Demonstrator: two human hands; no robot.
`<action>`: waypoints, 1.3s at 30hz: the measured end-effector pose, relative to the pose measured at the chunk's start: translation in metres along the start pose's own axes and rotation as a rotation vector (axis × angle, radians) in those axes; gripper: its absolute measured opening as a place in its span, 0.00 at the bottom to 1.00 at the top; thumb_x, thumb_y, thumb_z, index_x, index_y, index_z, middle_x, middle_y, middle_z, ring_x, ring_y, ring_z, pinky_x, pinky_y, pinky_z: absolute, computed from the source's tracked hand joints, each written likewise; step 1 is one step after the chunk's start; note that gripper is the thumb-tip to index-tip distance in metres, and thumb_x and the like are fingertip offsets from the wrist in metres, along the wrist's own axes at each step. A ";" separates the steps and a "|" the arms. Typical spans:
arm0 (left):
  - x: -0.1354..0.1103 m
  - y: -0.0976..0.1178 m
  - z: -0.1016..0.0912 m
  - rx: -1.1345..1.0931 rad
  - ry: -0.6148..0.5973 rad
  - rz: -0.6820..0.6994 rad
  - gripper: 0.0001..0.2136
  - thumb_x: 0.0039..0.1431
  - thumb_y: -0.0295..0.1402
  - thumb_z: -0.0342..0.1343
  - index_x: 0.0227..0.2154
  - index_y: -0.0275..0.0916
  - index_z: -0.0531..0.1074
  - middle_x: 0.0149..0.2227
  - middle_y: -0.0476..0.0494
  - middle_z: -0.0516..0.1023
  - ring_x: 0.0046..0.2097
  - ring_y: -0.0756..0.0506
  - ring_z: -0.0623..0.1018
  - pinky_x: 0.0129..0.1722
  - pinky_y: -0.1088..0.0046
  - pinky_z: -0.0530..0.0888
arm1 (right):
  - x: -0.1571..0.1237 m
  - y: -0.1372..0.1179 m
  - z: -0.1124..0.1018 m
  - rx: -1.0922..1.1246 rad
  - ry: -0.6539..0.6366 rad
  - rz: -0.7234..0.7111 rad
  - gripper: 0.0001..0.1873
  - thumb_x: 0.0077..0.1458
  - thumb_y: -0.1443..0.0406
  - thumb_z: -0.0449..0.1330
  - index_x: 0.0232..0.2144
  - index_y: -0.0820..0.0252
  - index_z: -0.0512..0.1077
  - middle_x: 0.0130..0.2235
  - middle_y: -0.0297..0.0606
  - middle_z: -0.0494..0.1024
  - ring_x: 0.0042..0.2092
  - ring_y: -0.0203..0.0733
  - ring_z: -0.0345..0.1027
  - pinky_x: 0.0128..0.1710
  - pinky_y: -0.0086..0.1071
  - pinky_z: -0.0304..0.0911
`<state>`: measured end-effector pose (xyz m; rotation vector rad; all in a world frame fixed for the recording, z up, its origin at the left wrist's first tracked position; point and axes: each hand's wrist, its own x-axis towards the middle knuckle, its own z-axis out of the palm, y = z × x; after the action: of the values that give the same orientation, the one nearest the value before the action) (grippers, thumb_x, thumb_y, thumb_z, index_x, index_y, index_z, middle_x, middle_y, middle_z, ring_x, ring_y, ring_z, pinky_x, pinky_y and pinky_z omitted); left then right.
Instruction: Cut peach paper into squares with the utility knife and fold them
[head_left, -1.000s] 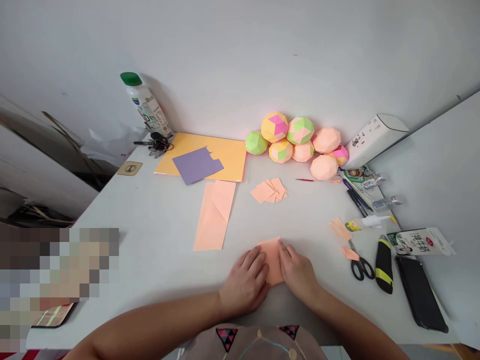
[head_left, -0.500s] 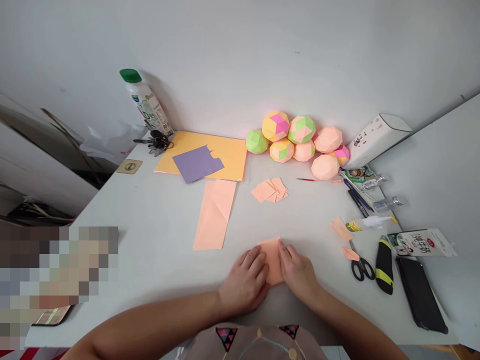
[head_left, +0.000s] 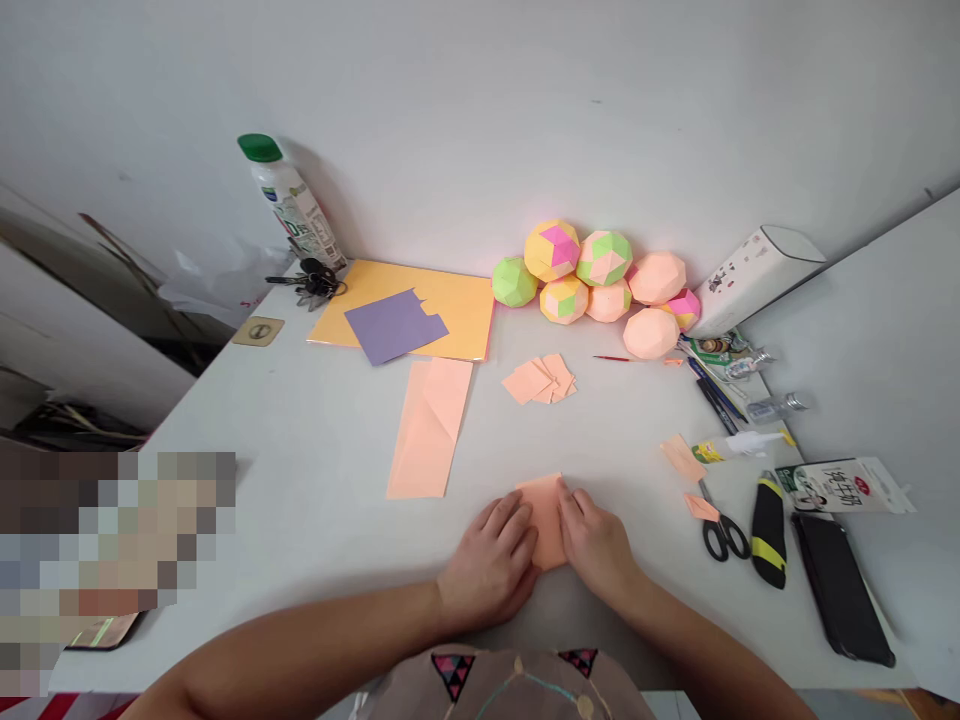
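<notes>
A peach paper sheet (head_left: pixel 550 525), apparently folded, lies on the table near its front edge, between my two hands. My left hand (head_left: pixel 491 555) rests over the paper's left side with its fingers bent and pressed on it. My right hand (head_left: pixel 600 540) pinches the right edge, its fingers together near the upper right corner; the thumb is mostly hidden. Beyond them lie several small peach paper pieces (head_left: pixel 540 380) in an overlapping pile. A longer creased peach sheet (head_left: pixel 431 430) is to the left.
Paper balls (head_left: pixel 551 250) stand along the wall. Purple paper (head_left: pixel 395 328) lies on a yellow sheet (head_left: pixel 469 315), near a bottle (head_left: pixel 296 210) and keys (head_left: pixel 315 280). Scissors (head_left: pixel 726 535), a cutter (head_left: pixel 769 530), glue (head_left: pixel 739 446) and a black case (head_left: pixel 844 588) are at the right.
</notes>
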<state>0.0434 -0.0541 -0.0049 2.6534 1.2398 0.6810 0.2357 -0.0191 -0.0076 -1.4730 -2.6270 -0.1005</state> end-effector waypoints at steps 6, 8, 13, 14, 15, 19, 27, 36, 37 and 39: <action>0.000 0.000 0.000 -0.008 -0.016 -0.002 0.13 0.56 0.34 0.51 0.41 0.31 0.71 0.49 0.31 0.70 0.57 0.31 0.64 0.54 0.52 0.66 | -0.001 0.001 0.000 0.019 -0.016 -0.004 0.22 0.60 0.73 0.44 0.55 0.69 0.64 0.32 0.43 0.75 0.24 0.38 0.68 0.20 0.29 0.61; 0.000 0.000 0.000 -0.011 -0.016 -0.002 0.13 0.56 0.34 0.51 0.41 0.31 0.71 0.49 0.31 0.70 0.57 0.31 0.63 0.54 0.53 0.66 | -0.001 0.001 0.000 0.055 -0.029 0.009 0.22 0.60 0.73 0.45 0.56 0.68 0.63 0.32 0.44 0.74 0.25 0.39 0.68 0.21 0.28 0.61; 0.000 0.000 0.000 -0.015 -0.016 -0.005 0.14 0.56 0.34 0.51 0.41 0.30 0.71 0.49 0.31 0.70 0.57 0.31 0.63 0.54 0.53 0.66 | -0.001 0.001 -0.001 0.038 -0.049 0.012 0.22 0.60 0.73 0.44 0.55 0.68 0.64 0.32 0.44 0.74 0.25 0.38 0.68 0.21 0.29 0.61; 0.000 0.000 0.000 -0.014 -0.018 -0.005 0.14 0.57 0.34 0.51 0.41 0.30 0.71 0.49 0.31 0.70 0.57 0.31 0.63 0.54 0.53 0.66 | -0.001 0.001 -0.001 0.029 -0.052 0.010 0.22 0.60 0.73 0.44 0.55 0.68 0.64 0.32 0.44 0.75 0.25 0.38 0.68 0.21 0.29 0.61; 0.000 0.000 0.000 -0.013 -0.019 -0.004 0.14 0.57 0.34 0.50 0.41 0.30 0.71 0.49 0.31 0.70 0.57 0.31 0.63 0.55 0.53 0.65 | -0.001 0.001 -0.001 0.026 -0.054 0.011 0.22 0.60 0.73 0.44 0.55 0.68 0.64 0.32 0.44 0.75 0.25 0.38 0.68 0.21 0.28 0.61; 0.000 0.000 0.000 -0.012 -0.022 -0.004 0.14 0.57 0.34 0.51 0.42 0.30 0.71 0.49 0.31 0.70 0.57 0.31 0.63 0.54 0.53 0.65 | 0.000 0.000 -0.002 0.050 -0.057 0.023 0.22 0.60 0.73 0.44 0.55 0.67 0.64 0.32 0.43 0.74 0.24 0.38 0.67 0.21 0.28 0.60; 0.001 0.000 0.001 -0.015 -0.030 -0.006 0.14 0.57 0.34 0.51 0.41 0.30 0.71 0.49 0.30 0.70 0.58 0.31 0.63 0.54 0.53 0.65 | -0.001 0.001 0.001 0.049 -0.054 0.022 0.22 0.60 0.73 0.45 0.55 0.67 0.65 0.32 0.44 0.75 0.24 0.37 0.67 0.21 0.28 0.60; 0.000 0.000 0.000 -0.009 -0.013 -0.007 0.14 0.56 0.34 0.51 0.41 0.31 0.71 0.49 0.32 0.70 0.57 0.31 0.64 0.54 0.53 0.66 | -0.001 0.002 0.002 0.027 -0.034 0.005 0.22 0.59 0.74 0.44 0.55 0.67 0.64 0.32 0.43 0.75 0.25 0.39 0.68 0.20 0.28 0.60; 0.000 0.000 0.000 -0.008 -0.010 -0.008 0.13 0.56 0.34 0.51 0.41 0.31 0.71 0.49 0.32 0.70 0.57 0.31 0.64 0.54 0.53 0.66 | -0.001 0.002 0.003 0.040 -0.026 0.008 0.23 0.59 0.74 0.44 0.55 0.67 0.64 0.32 0.43 0.75 0.25 0.38 0.68 0.20 0.28 0.60; 0.000 0.000 0.000 -0.010 -0.006 -0.009 0.13 0.56 0.34 0.51 0.41 0.31 0.71 0.48 0.32 0.70 0.57 0.31 0.64 0.54 0.53 0.66 | -0.002 0.003 0.004 0.058 -0.016 0.009 0.23 0.58 0.75 0.45 0.55 0.66 0.64 0.33 0.44 0.75 0.25 0.38 0.68 0.21 0.28 0.60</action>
<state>0.0438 -0.0541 -0.0043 2.6377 1.2431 0.6760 0.2386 -0.0188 -0.0118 -1.4727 -2.6121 -0.0119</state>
